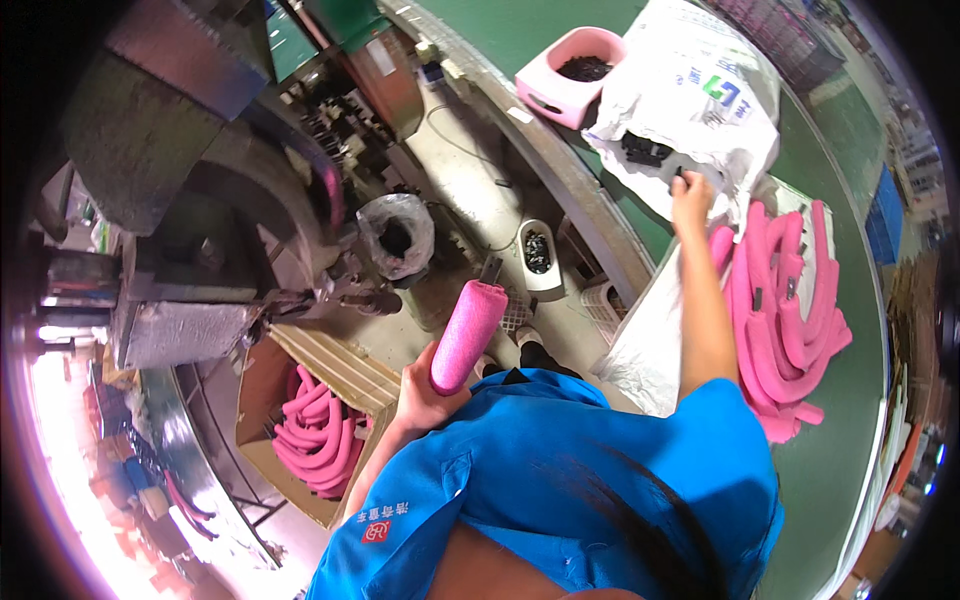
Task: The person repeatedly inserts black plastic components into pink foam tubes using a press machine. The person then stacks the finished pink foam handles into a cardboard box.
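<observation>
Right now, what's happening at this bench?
A person in a blue work shirt holds a pink foam tube upright in the left hand, a dark fitting showing at its top end. The right hand reaches into a white plastic sack of small black parts. A pile of curved pink foam tubes lies on the green table, and more fill a cardboard box on the floor.
</observation>
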`<state>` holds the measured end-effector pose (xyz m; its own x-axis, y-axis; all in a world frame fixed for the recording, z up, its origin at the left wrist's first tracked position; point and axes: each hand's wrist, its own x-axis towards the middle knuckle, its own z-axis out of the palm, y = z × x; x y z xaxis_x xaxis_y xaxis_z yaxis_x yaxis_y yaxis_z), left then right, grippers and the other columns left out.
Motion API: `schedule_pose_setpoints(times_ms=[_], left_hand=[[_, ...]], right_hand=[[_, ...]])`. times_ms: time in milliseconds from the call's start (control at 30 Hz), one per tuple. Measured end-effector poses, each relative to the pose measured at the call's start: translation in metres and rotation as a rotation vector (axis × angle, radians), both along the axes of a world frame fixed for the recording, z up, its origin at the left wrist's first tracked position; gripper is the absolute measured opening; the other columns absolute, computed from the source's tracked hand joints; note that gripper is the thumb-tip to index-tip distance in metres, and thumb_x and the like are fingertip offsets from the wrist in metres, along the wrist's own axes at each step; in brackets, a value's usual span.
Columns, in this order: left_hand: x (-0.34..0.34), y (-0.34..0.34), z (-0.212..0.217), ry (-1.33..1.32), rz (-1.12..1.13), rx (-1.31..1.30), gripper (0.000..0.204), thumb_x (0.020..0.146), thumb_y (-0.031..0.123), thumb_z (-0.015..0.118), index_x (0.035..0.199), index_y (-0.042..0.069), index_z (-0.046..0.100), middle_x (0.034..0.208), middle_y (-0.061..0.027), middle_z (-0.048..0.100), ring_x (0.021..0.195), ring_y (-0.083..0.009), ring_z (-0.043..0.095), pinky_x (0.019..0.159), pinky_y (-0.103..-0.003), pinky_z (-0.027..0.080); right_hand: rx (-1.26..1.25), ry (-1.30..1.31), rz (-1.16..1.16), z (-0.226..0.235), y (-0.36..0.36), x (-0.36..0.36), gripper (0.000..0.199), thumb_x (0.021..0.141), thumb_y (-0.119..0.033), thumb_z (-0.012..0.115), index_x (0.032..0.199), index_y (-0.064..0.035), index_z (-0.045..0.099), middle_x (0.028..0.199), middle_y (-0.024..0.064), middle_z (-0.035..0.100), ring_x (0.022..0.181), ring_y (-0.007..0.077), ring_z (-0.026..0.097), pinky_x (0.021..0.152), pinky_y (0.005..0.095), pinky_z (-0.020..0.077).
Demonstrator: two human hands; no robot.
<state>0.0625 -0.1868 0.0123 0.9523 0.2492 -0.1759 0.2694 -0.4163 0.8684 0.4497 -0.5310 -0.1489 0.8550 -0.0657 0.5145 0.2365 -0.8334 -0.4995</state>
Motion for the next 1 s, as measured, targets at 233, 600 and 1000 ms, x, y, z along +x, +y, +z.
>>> schedule_pose_setpoints(times_ms=[233, 600, 1000], left_hand=[[-0.020, 0.006, 0.020, 0.003, 0.031, 0.032, 0.041, 0.063, 0.012, 0.072, 0.099, 0.001, 0.057, 0.077, -0.0146, 0.064, 0.073, -0.0211, 0.065, 0.068, -0.035, 0.050], [-0.064, 0.037, 0.008, -0.054, -0.069, -0.024, 0.045, 0.064, 0.011, 0.074, 0.105, 0.003, 0.059, 0.084, -0.0134, 0.064, 0.076, -0.0275, 0.066, 0.069, -0.035, 0.051], [-0.101, 0.038, 0.013, -0.158, -0.016, -0.035, 0.039, 0.067, 0.021, 0.076, 0.098, 0.003, 0.058, 0.078, -0.0138, 0.060, 0.072, -0.0344, 0.063, 0.064, -0.038, 0.049]], right_hand=[[-0.181, 0.707, -0.231, -0.032, -0.023, 0.049, 0.041, 0.086, -0.010, 0.047, 0.123, 0.0048, 0.040, 0.115, 0.0313, 0.056, 0.110, 0.0443, 0.055, 0.094, 0.0496, 0.0443], [0.530, 1.386, 1.342, 0.217, 0.160, -0.174, 0.037, 0.096, -0.019, 0.054, 0.130, -0.0054, 0.054, 0.063, -0.0087, 0.041, 0.053, 0.0009, 0.033, 0.047, 0.0183, 0.0250], [0.394, 1.145, 1.494, 0.228, 0.207, -0.204, 0.027, 0.099, -0.021, 0.049, 0.113, -0.0030, 0.065, 0.057, -0.0070, 0.043, 0.051, 0.0011, 0.034, 0.046, 0.0185, 0.0265]])
